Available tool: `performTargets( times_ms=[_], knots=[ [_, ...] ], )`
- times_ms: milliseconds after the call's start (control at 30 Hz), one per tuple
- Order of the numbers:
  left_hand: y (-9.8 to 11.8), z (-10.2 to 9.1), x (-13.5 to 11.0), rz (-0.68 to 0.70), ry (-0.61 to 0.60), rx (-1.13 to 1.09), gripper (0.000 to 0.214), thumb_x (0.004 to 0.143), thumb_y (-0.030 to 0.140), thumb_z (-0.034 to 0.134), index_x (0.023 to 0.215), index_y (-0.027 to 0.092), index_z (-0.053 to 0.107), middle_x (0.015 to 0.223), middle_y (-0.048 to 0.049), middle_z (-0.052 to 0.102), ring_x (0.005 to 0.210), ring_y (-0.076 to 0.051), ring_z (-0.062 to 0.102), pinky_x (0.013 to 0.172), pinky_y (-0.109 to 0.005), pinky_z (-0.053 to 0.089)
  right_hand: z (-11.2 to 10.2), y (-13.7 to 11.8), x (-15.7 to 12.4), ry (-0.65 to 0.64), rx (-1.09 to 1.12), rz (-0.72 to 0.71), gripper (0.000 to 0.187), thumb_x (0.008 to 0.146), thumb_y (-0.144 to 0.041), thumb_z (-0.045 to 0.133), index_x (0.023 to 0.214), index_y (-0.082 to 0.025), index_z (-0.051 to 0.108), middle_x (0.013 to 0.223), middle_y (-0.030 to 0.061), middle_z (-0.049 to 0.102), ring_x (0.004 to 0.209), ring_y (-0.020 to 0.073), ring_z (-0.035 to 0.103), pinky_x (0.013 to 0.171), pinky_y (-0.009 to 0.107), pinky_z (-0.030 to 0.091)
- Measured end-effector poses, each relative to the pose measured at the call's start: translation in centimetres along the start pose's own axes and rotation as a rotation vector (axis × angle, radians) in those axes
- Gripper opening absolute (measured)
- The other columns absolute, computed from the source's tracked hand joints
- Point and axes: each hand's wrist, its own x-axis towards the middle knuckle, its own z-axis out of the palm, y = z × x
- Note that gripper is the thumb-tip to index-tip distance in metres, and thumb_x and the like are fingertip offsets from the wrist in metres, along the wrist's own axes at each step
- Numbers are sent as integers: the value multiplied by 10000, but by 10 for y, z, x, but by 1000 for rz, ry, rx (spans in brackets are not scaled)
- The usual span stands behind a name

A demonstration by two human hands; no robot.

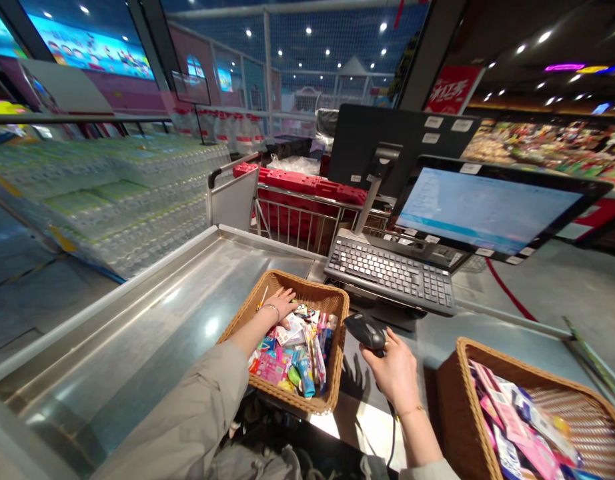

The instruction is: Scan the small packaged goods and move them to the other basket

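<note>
My left hand (pixel 282 306) reaches into a brown wicker basket (pixel 340 320), fingers spread over the small packaged goods at its far side. A white packet (pixel 291 331) lies just below those fingers, and a blue tube-shaped pack (pixel 304 372) rests nearer to me. In my right hand (pixel 393 368) is a black barcode scanner (pixel 366 329), its head pointing left toward the basket's right rim. The scanner's cable hangs below that hand. My right fingers wrap round the handle, which they partly hide.
A second wicker basket (pixel 462 400) with packaged goods stands at the right. Behind the scanner are a black keyboard (pixel 392 270) and a lit monitor (pixel 482 207). The metal counter (pixel 152 333) has a raised edge at left. Beyond it stand a cart (pixel 297 217) and stacked water bottles (pixel 112 193).
</note>
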Motion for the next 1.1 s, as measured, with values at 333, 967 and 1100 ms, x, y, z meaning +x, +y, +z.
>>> performTargets(
  times_ms=[333, 967, 1100],
  knots=[
    [10, -11, -17, -64, 124, -104, 399, 742, 587, 688, 942, 254, 601, 1252, -52, 650, 1427, -264, 338, 1184, -523, 76, 3, -1, -1, 13, 11, -6, 250, 736, -388, 583, 853, -225, 732, 1051, 77, 736, 1265, 292, 531, 1007, 441, 419],
    [44, 8, -26, -434, 254, -12, 778, 794, 678, 533, 1367, 154, 487, 1521, -201, 379, 1452, -366, 238, 1158, -611, -49, -4, -1, -8, 1, 13, 16, 245, 734, -378, 593, 850, -213, 732, 1058, 78, 736, 1284, 295, 515, 1011, 442, 418],
    [48, 16, -33, -441, 143, 62, 1139, 575, 787, 650, 1460, 120, 386, 1593, -219, 169, 1472, -443, -19, 1088, -675, -172, -6, -2, -9, 5, 8, 10, 264, 739, -378, 590, 870, -201, 735, 1089, 96, 726, 1285, 296, 514, 1022, 443, 410]
  ],
)
